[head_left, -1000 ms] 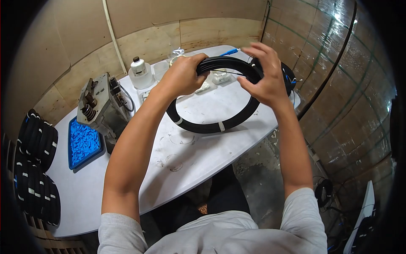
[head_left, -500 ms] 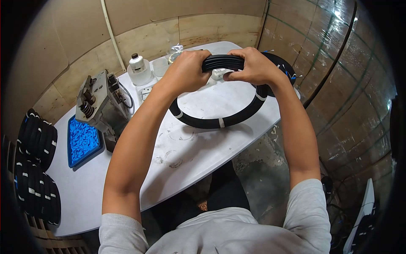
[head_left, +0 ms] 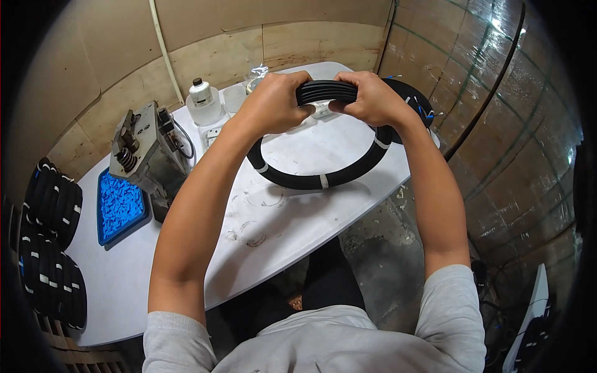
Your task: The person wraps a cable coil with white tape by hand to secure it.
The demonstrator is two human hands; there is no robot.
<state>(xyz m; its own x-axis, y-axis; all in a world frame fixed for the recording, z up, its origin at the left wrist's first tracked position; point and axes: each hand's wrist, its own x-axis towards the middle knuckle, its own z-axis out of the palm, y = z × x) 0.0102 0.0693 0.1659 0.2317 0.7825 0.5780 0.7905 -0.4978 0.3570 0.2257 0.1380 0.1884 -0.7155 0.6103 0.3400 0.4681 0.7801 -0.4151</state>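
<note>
Both arms are reaching toward twelve o'clock. The left hand (head_left: 280, 102) is wrapping around a black cable coil (head_left: 326, 92) at its eleven o'clock; the right hand (head_left: 371, 99), spreading loosely a second ago, is now clamping it at one o'clock. The ring is hanging over the white table (head_left: 124, 273), though whether its lower rim is touching is hard to judge. Smooth, round strands are bunching on top; flat white bands (head_left: 324, 181) are circling it at four, six and eight.
</note>
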